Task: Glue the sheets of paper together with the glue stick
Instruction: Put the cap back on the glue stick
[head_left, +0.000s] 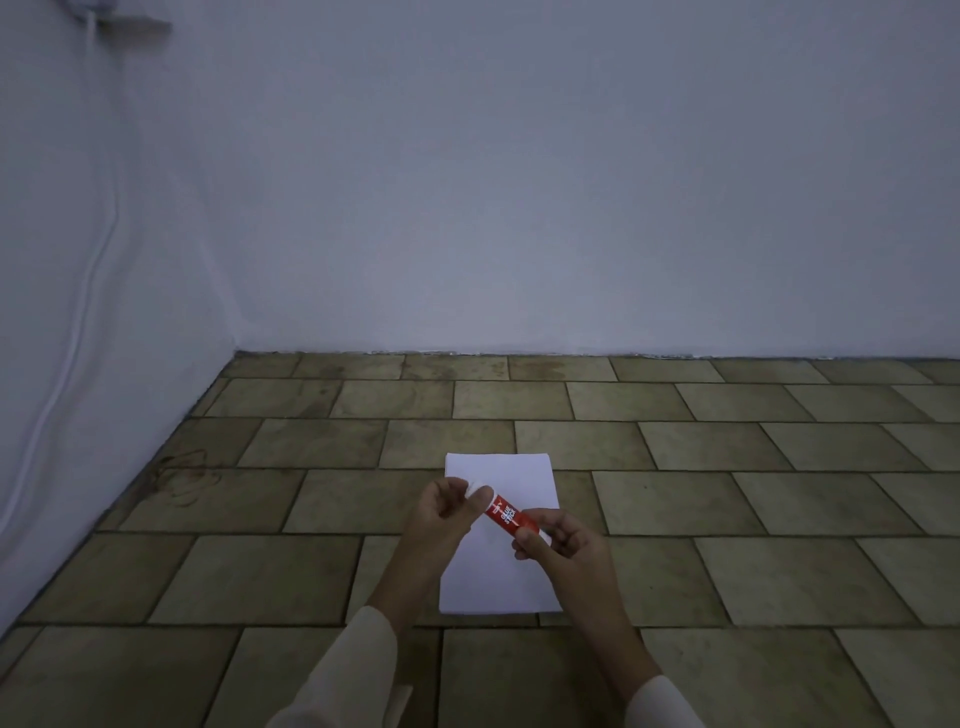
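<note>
Gripping the glue stick (506, 514) at both ends: base curled in the right hand (558, 545), white cap (475, 491) pinched by the left hand (444, 512). Hovering over tiled floor (727, 467), above sheets of paper (498, 582). Could fling the cap away if yanked.

Two hands hold a red glue stick (506, 514) with white writing above white sheets of paper (498, 577) that lie on a brown tiled floor (727, 467). The left hand (447, 506) pinches the white cap end. The right hand (558, 538) grips the other end. Both arms wear pale sleeves (353, 670). A plain white wall (519, 182) stands behind, with a white cord (98, 249) hanging down on the left.
</note>
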